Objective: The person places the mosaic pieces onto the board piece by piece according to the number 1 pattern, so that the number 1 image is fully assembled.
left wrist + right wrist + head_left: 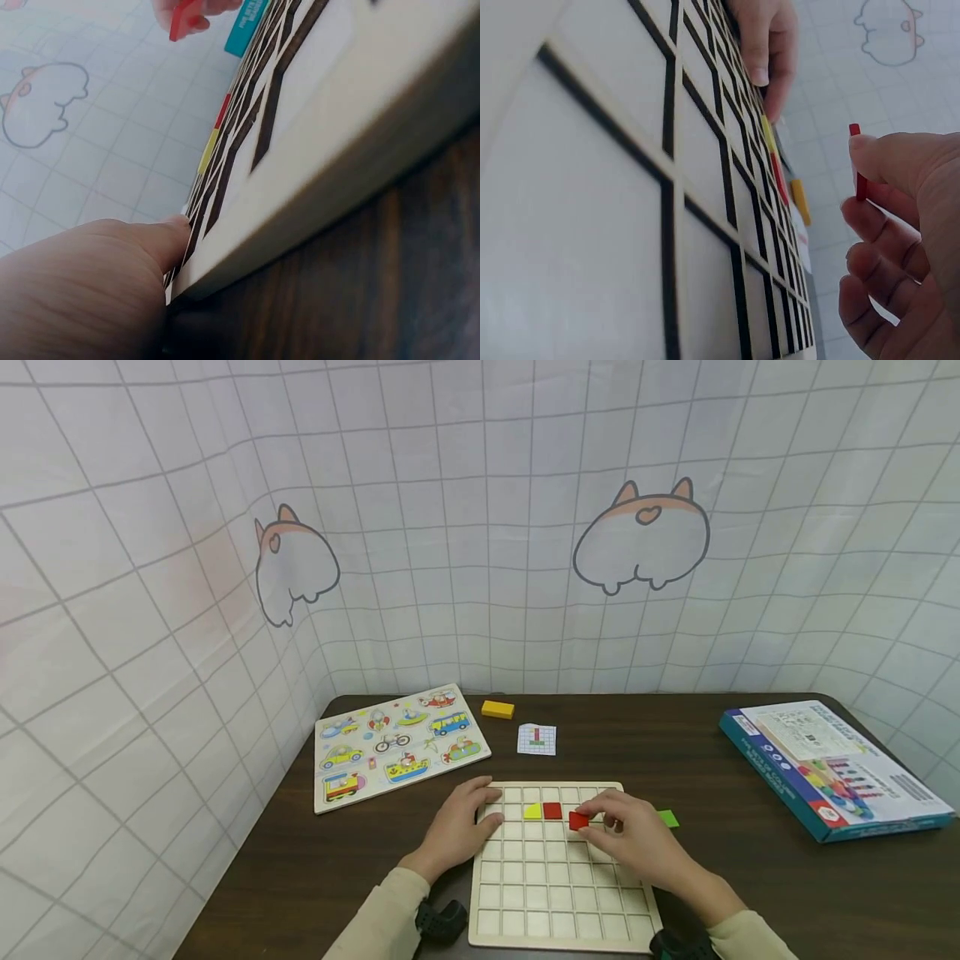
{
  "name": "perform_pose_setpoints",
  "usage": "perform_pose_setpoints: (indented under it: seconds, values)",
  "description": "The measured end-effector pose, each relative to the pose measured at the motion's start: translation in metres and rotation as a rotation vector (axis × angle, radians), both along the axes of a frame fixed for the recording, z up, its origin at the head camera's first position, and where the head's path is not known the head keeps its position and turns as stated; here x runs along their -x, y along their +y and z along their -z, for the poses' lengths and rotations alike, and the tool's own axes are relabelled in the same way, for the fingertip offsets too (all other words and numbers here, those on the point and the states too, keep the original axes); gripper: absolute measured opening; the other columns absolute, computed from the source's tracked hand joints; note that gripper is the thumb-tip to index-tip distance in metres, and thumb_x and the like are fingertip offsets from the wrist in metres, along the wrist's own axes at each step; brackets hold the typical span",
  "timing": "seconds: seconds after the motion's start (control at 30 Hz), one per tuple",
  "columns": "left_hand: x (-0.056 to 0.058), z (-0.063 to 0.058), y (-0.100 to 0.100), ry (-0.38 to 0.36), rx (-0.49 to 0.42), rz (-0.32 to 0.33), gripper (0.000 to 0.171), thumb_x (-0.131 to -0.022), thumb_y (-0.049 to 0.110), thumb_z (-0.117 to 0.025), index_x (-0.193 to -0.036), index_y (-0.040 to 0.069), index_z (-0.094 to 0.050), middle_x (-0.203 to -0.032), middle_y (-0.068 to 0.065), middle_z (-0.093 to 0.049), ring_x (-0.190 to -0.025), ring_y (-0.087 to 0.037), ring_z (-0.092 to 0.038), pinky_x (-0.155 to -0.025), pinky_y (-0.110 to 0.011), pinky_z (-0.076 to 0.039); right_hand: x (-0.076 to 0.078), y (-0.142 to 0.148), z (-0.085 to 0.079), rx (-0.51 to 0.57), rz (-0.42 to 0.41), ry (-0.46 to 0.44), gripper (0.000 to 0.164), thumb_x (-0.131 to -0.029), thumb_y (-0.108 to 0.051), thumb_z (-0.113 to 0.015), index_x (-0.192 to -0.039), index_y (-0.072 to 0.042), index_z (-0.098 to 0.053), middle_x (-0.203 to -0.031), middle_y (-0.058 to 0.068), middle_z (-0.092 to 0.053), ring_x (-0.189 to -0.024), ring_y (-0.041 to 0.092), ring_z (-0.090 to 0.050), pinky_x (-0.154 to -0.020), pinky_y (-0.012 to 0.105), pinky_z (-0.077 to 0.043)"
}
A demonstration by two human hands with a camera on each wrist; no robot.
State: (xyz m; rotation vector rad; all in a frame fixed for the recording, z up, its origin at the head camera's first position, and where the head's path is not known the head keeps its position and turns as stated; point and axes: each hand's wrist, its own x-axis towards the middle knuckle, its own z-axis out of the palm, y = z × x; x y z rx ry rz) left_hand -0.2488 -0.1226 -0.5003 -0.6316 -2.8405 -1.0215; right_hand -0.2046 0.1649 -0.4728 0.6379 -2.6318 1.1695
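Grid board point(557, 897) lying on bench point(300, 860); left hand point(455, 827) resting, fingers spread, at its ten-o'clock edge. Right hand point(636, 835) pinching red square tile point(578, 821) above board, toward one o'clock. Gridded pattern card point(537, 746) lying beyond, toward twelve.

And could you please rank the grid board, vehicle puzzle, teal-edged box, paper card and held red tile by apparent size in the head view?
1. Grid board
2. Vehicle puzzle and teal-edged box: too alike to rank
3. Paper card
4. Red tile, held by the right hand
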Motion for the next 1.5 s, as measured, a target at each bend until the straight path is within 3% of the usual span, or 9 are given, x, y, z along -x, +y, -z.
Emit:
perform_pose_setpoints:
  seconds: [0.27,0.63,1.1,1.5]
  values:
    - [-0.001,-0.001,-0.002,-0.009,-0.014,-0.002,0.036,-0.097,0.029,-0.063,-0.130,0.014,-0.062,-0.150,-0.006,-0.042,-0.139,-0.030,-0.037,-0.110,-0.050,-0.038,0.006,-0.011,-0.002,-0.039,-0.019,0.020,0.019,-0.086,-0.023,-0.077,-0.104,-0.022,-0.074,-0.100,-0.012,-0.065,-0.072,0.005,-0.049,-0.060,0.022,-0.046]
    - [0.001,0.001,0.000,-0.014,-0.004,0.003,0.036,-0.097,0.029,-0.062,-0.130,0.014,-0.062,-0.150,-0.005,-0.042,-0.139,-0.029,-0.037,-0.110,-0.050,-0.038,0.006,-0.027,0.011,-0.008,-0.057,0.005,0.016,-0.086,-0.020,-0.077,-0.102,-0.019,-0.074,-0.091,-0.012,-0.062,-0.065,0.002,-0.046,-0.056,0.020,-0.042]
    - [0.001,0.002,0.000,-0.014,-0.004,-0.002,0.038,-0.097,0.031,-0.062,-0.132,0.015,-0.062,-0.151,-0.006,-0.041,-0.140,-0.030,-0.036,-0.110,-0.050,-0.037,0.006,-0.030,0.021,-0.015,0.029,-0.020,0.018,-0.082,-0.018,-0.079,-0.098,-0.024,-0.073,-0.086,-0.015,-0.060,-0.067,0.004,-0.048,-0.060,0.021,-0.042]
    - [0.001,0.002,0.000,-0.017,-0.003,-0.003,0.038,-0.097,0.031,-0.062,-0.132,0.015,-0.062,-0.151,-0.005,-0.041,-0.140,-0.030,-0.036,-0.110,-0.051,-0.037,0.006,-0.033,0.025,-0.036,0.096,0.044,0.020,-0.079,-0.018,-0.083,-0.097,-0.021,-0.075,-0.089,-0.015,-0.060,-0.067,0.003,-0.046,-0.059,0.020,-0.040]
